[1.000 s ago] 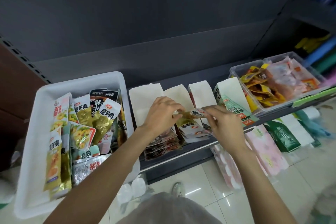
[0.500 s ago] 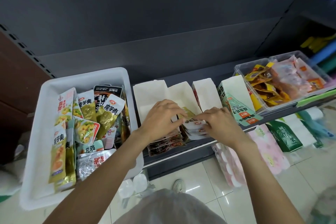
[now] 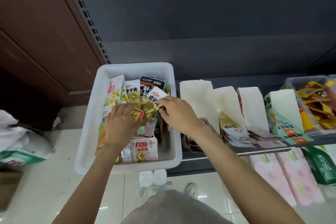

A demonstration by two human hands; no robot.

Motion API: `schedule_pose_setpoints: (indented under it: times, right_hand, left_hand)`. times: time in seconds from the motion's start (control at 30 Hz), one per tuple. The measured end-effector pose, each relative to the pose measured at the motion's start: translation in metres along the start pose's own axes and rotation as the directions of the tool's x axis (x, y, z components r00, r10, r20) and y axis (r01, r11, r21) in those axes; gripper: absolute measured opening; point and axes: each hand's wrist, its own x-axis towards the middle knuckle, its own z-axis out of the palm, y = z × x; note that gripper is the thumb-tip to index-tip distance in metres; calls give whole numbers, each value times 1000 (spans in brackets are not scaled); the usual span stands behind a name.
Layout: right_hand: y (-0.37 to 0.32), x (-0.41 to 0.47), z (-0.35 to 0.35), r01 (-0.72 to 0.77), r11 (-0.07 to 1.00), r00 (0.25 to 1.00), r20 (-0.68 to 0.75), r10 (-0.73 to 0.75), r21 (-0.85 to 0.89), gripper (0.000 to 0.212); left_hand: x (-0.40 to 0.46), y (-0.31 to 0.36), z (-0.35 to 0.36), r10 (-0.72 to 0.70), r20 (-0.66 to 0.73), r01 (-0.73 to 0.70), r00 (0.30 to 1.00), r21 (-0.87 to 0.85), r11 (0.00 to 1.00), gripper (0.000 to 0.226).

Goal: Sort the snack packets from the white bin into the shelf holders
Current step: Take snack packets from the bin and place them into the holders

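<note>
The white bin (image 3: 127,166) stands left of the shelf, full of several snack packets. My left hand (image 3: 119,125) lies over the bin's middle, its fingers curled round a small yellow-printed packet (image 3: 137,114). Just to its right, my right hand (image 3: 177,112) reaches into the bin and pinches the edge of a gold-and-white packet (image 3: 151,103). White paper shelf holders (image 3: 197,94) stand in a row on the shelf to the right; the second holder (image 3: 228,103) has gold-and-white packets at its front.
A clear tub (image 3: 307,82) of yellow and orange packets sits at the shelf's far right, next to a green-printed holder (image 3: 283,112). Pink packs (image 3: 283,172) lie below the shelf. A white bag (image 3: 21,140) sits on the tiled floor at left.
Both hands left the second shelf holder, where they set a gold-and-white packet down, and moved left into the white bin. The camera swung left with them.
</note>
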Motion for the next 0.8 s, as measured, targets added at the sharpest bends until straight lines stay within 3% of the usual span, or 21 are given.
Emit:
schedule_pose_setpoints:
  times: [0.1, 0.2, 0.43, 0.53, 0.63, 0.73, 0.8]
  right_hand:
    - [-7, 41, 20, 72, 951, 983, 182, -17, -300, 57]
    - [-3, 63, 31, 150, 888, 949, 315, -7, -434, 67]
    - [4, 62, 7, 306, 807, 952, 143, -272, -505, 27]
    - [11, 46, -19, 279, 877, 953, -4, -304, -390, 10]
    - [15, 23, -49, 78, 997, 994, -70, -80, -28, 12]
    - [20, 4, -67, -41, 955, 999, 45, 29, 292, 10]
    - [23, -7, -71, -68, 895, 998, 38, 56, 440, 9]
  left_hand:
    - [-1, -7, 3, 5, 104, -10, 995, 49, 999, 52]
    - [1, -10, 5, 0, 112, -2, 994, 14, 1000, 51]
    - [5, -16, 6, 13, 99, -2, 995, -116, 993, 40]
    - [8, -14, -6, -16, 13, 20, 1000, -347, 938, 29]
    - [7, 0, -30, -115, -9, 86, 993, -612, 786, 37]
    - [10, 14, -45, -21, 89, 82, 996, -765, 638, 40]
    - [15, 23, -45, 59, 131, 72, 990, -809, 584, 28]
